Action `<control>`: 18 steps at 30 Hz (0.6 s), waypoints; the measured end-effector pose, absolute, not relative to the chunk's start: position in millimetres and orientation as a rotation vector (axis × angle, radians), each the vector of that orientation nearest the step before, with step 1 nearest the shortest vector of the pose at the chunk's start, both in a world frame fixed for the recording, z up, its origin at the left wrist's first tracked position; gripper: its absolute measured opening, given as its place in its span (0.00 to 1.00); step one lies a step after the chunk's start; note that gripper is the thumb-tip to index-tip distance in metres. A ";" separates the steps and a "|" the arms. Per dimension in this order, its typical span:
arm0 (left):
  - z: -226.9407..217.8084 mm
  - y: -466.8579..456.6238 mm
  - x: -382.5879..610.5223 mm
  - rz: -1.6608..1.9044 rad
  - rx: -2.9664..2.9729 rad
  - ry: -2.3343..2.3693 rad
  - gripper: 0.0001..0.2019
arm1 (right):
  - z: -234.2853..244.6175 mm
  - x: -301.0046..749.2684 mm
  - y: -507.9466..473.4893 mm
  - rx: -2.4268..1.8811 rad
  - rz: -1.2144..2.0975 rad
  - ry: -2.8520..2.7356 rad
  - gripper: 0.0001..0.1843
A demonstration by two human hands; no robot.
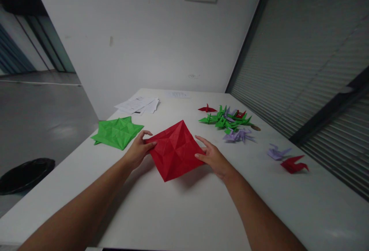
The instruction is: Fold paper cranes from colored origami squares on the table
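Note:
A creased sheet of red origami paper is held spread out just above the white table, one corner pointing away from me and one toward me. My left hand pinches its left corner between thumb and fingers. On the opposite side, my right hand grips the right corner, thumb on top and the other fingers partly hidden behind the paper. Left of my left hand lie creased green paper sheets, slightly overlapping.
Folded green paper cranes form a pile at the back right, mixed with purple cranes and red ones. Nearer on the right sit a purple crane and a red crane. Printed papers lie behind. A black bin stands left.

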State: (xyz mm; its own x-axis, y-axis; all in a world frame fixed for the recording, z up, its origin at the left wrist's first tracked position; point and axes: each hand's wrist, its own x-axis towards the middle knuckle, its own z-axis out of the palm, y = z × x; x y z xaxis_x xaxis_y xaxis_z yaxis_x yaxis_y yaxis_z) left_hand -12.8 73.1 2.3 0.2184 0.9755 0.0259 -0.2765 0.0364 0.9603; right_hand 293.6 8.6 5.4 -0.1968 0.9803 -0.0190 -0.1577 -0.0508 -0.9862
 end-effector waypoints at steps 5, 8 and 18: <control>0.1 73.2 -12.6 1.122 1.148 0.811 0.26 | 5.2 292.1 9.5 -0.916 1.459 -1.231 0.49; -2.5 73.6 -12.2 1.169 1.217 0.847 0.24 | 2.0 293.1 11.9 -0.938 1.421 -1.236 0.40; -14.5 79.8 -13.3 1.220 1.436 1.189 0.23 | -0.1 293.1 12.9 -1.091 1.314 -1.338 0.33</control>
State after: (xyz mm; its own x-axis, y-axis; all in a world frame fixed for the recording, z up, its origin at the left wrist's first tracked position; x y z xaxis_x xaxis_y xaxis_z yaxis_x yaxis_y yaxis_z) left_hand -13.3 79.8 -14.5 0.0582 0.9875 0.1465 0.1206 -0.1527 0.9809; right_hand 293.1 12.9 -0.1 -0.1679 0.9852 0.0331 -0.0151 0.0310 -0.9994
